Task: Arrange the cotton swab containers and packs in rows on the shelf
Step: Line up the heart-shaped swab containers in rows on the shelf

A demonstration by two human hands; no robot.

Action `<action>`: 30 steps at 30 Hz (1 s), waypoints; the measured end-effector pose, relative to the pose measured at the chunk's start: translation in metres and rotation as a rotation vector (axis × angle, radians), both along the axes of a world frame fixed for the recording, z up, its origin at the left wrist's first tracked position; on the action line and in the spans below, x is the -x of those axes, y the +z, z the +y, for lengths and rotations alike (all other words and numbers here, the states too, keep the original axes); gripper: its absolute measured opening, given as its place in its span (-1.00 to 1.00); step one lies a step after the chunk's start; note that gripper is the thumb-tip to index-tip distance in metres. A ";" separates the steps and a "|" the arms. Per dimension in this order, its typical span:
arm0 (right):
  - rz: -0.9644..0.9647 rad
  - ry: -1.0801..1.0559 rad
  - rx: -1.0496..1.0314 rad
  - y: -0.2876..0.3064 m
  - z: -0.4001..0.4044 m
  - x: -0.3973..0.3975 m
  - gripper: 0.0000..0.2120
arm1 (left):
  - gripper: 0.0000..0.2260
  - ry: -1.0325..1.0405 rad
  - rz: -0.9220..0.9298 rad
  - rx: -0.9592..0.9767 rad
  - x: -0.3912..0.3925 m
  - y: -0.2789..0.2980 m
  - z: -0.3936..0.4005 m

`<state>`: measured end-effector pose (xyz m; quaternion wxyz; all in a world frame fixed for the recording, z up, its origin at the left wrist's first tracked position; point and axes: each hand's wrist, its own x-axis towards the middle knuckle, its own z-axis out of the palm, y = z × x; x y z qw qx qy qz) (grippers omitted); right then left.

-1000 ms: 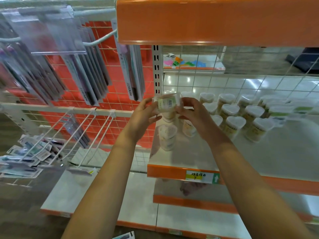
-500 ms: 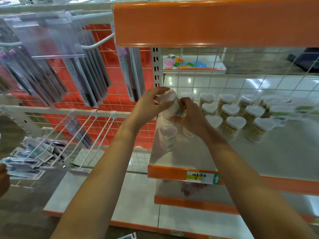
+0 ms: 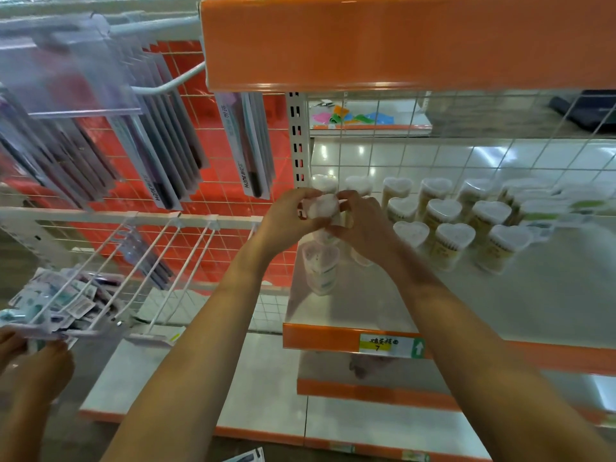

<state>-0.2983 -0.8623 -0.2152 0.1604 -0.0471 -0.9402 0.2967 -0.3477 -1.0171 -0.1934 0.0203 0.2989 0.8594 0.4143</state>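
Both hands hold one clear heart-shaped cotton swab container (image 3: 322,205) with a white lid above the left end of the white shelf (image 3: 466,305). My left hand (image 3: 290,222) grips it from the left, my right hand (image 3: 364,225) from the right and below. Another swab container (image 3: 320,268) stands alone on the shelf just under my hands. Several more heart-lidded containers (image 3: 453,235) stand in rows at the back, running right. Flat green-labelled swab packs (image 3: 546,211) lie at the far right, blurred.
An orange shelf front (image 3: 400,41) hangs overhead. Left of the upright post, packaged toothbrushes (image 3: 160,155) hang on hooks over an orange grid. Another person's hand (image 3: 36,365) is at the lower left by small packets (image 3: 53,301). An orange shelf edge carries a price tag (image 3: 391,345).
The held container has turned from lying sideways with its barcode label showing to lid-up, and both hands have closed in around it. Another person's hand has come in at the lower left.
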 end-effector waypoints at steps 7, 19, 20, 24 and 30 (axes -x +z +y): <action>-0.078 -0.009 -0.109 -0.019 -0.001 0.004 -0.46 | -0.49 -0.013 -0.066 0.001 0.005 -0.018 -0.004; -0.214 -0.005 -0.322 -0.006 0.000 0.006 -0.49 | -0.67 -0.004 -0.277 -0.145 0.019 -0.039 -0.009; -0.214 -0.008 -0.316 -0.004 0.000 0.005 -0.50 | -0.67 -0.001 -0.277 -0.142 0.020 -0.039 -0.009; -0.213 -0.027 -0.299 -0.002 0.001 0.002 -0.51 | -0.69 0.010 -0.263 -0.142 0.022 -0.038 -0.003; -0.220 -0.006 -0.277 0.000 0.005 0.003 -0.52 | -0.76 0.023 -0.282 -0.166 0.023 -0.039 0.001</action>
